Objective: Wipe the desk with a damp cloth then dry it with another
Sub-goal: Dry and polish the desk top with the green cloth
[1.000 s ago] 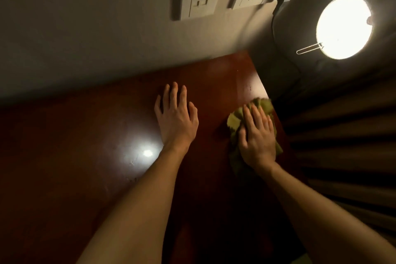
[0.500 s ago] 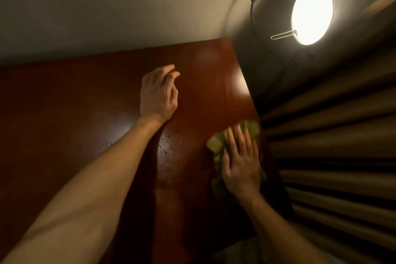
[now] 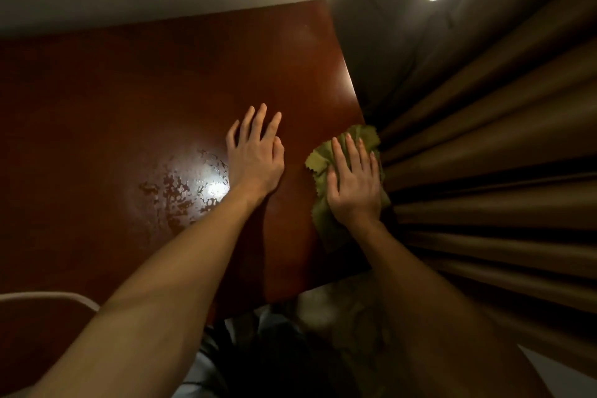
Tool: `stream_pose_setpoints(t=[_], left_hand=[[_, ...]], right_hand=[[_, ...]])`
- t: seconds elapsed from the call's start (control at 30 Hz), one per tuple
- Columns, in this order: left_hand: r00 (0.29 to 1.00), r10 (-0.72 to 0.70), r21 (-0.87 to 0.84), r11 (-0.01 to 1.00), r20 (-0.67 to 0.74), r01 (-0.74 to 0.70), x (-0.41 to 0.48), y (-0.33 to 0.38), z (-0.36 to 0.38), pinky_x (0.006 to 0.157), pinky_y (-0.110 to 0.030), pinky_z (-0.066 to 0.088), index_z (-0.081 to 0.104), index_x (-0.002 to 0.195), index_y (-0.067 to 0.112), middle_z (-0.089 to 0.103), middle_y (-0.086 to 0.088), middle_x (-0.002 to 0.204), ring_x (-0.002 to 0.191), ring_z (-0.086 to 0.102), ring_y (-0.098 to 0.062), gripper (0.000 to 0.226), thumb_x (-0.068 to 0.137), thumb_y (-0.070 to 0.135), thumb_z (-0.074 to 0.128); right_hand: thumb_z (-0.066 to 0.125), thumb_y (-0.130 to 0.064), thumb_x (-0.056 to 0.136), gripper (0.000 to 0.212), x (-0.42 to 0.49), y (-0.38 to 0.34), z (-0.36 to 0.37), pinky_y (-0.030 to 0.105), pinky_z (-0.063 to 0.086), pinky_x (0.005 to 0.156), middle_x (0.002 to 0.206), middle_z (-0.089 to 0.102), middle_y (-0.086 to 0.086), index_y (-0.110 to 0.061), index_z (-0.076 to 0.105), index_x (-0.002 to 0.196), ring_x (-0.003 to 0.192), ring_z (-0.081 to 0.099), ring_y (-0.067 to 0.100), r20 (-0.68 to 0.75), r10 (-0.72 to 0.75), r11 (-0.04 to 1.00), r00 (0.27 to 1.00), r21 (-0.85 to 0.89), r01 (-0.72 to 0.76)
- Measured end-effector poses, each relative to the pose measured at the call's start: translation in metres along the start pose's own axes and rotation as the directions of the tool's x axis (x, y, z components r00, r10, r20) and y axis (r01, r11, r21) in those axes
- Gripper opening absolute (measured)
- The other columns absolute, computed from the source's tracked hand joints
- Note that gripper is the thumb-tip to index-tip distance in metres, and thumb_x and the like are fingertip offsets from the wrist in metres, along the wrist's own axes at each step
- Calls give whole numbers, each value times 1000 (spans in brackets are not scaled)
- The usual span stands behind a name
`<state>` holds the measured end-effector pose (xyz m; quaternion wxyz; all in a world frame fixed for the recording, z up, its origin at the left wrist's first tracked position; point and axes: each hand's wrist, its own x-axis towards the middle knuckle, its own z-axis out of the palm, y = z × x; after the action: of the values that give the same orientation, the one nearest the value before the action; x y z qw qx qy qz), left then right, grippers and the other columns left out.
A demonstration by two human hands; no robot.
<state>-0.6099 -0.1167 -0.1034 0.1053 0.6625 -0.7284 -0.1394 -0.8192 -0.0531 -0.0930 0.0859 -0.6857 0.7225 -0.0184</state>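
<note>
Reddish-brown desk under lamp glare. Right hand presses flat, fingers straight, on a green cloth at the right edge, bunched lengthwise along that edge. Left hand rests flat beside it, holding nothing.

red-brown desk, green cloth, wet patches

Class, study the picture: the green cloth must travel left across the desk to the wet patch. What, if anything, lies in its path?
The left hand lies flat on the desk, directly between the cloth under the right hand and the wet patch. Nothing else visible intervenes.
</note>
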Motion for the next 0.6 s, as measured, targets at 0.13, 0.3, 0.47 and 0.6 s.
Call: stream_pose_setpoints(t=[0.13, 0.3, 0.47, 0.6], left_hand=[[1000, -4, 6, 1000, -6, 4, -3, 4, -3, 130, -48, 13, 35, 162, 30, 26, -2, 172, 161, 14, -20, 53, 109, 39, 30], [1000, -13, 12, 1000, 16, 13, -5, 8, -10, 130, -47, 12, 33, 163, 29, 24, -2, 173, 162, 12, -20, 55, 109, 40, 29], [997, 66, 57, 996, 44, -68, 20, -7, -21, 118, -45, 30, 46, 156, 22, 50, -3, 157, 144, 43, -25, 54, 105, 40, 42], [998, -54, 137, 989, -18, 56, 61, -44, -33, 123, -51, 23, 36, 160, 29, 39, -4, 163, 148, 35, -28, 57, 106, 46, 37]], right_hand=[[38, -39, 105, 61, -59, 7, 6, 53, 19, 127, 172, 24, 4, -26, 28, 165, 160, 17, 25, -11, 69, 998, 998, 1, -69], [39, -40, 105, 61, -125, 22, 8, 56, 24, 124, 172, 23, 5, -29, 30, 164, 159, 19, 30, 31, 111, 994, 993, 7, -111], [36, -39, 105, 63, -79, 15, 9, 56, 19, 126, 172, 21, 8, -24, 27, 165, 159, 19, 31, 6, 194, 981, 981, -5, -194], [28, -43, 105, 66, -9, 1, 6, 52, 16, 129, 174, 16, 9, -17, 21, 166, 160, 16, 30, 2, 216, 976, 976, 2, -216]])
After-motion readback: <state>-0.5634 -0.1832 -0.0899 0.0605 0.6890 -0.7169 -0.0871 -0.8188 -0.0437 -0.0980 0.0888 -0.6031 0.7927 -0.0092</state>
